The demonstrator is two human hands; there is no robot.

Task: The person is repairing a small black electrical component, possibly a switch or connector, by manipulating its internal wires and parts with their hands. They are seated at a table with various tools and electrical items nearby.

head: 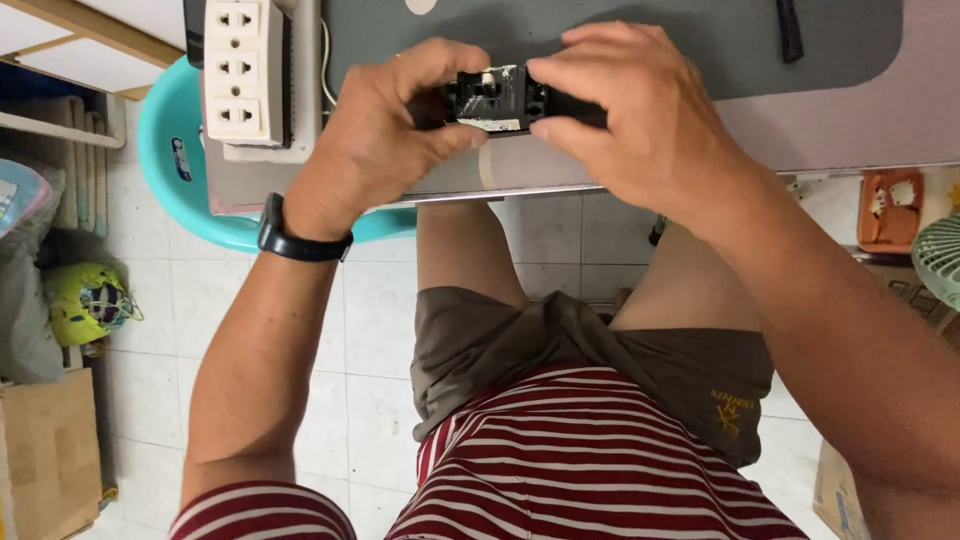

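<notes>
Hands, left hand [375, 130] and right hand [630, 115], gripped a small black component [495, 98] between them above the tabletop [830, 110] edge, apparently mid-inspection; further handling likely required steady fingertip control.

Looks like a home workspace: white tiled floor [380, 300], a desk [850, 110] cluttered with a power strip [243, 70], cardboard box [45, 450] and fan [940, 260] kept nearby.

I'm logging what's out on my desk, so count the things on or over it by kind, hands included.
Hands: 2, left hand and right hand
Small black part held in both: 1
White power strip: 1
Grey mat: 1
Total: 5
</notes>
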